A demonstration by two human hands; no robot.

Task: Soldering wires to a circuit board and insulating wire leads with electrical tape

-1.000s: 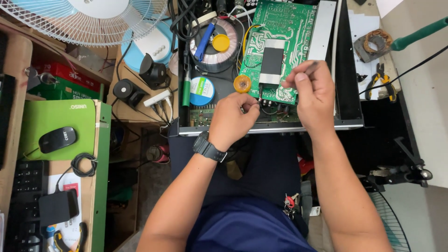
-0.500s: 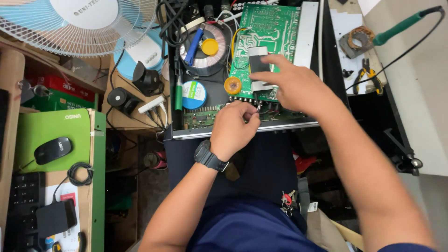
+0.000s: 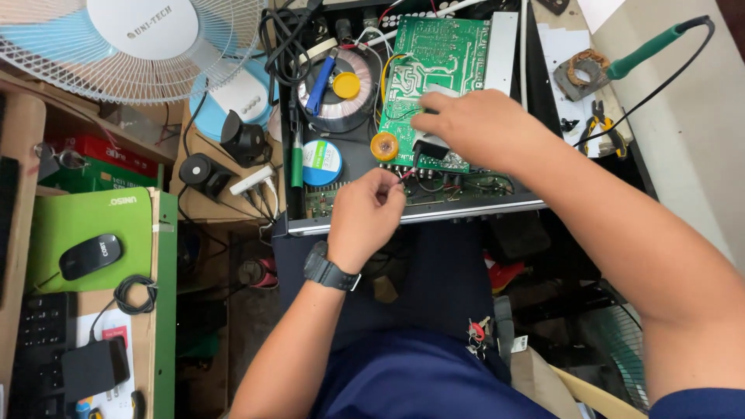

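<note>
Two hands work over an open chassis holding a green board.

The left hand (image 3: 365, 213), mid-frame and wearing a black watch (image 3: 330, 270), has its fingers (image 3: 388, 186) pinched narrow on a thin red wire (image 3: 407, 175) at the chassis (image 3: 411, 211) front edge. The right hand (image 3: 473, 124), upper centre, lies palm-down on the lower part of the board (image 3: 442, 54), fingers (image 3: 423, 122) curled toward a black part; whether they grip it I cannot tell. Just left of that hand sits an orange ring (image 3: 384, 146), then a blue-white reel (image 3: 321, 161) beside a green pen-like tool (image 3: 296, 167). A toroid with a yellow cap (image 3: 346, 85) lies above. At upper right a green-handled iron (image 3: 648, 48) rests on the surface (image 3: 683, 155); a fan (image 3: 132, 46) fills upper left, a mouse (image 3: 91, 254) on a green pad at left.
</note>
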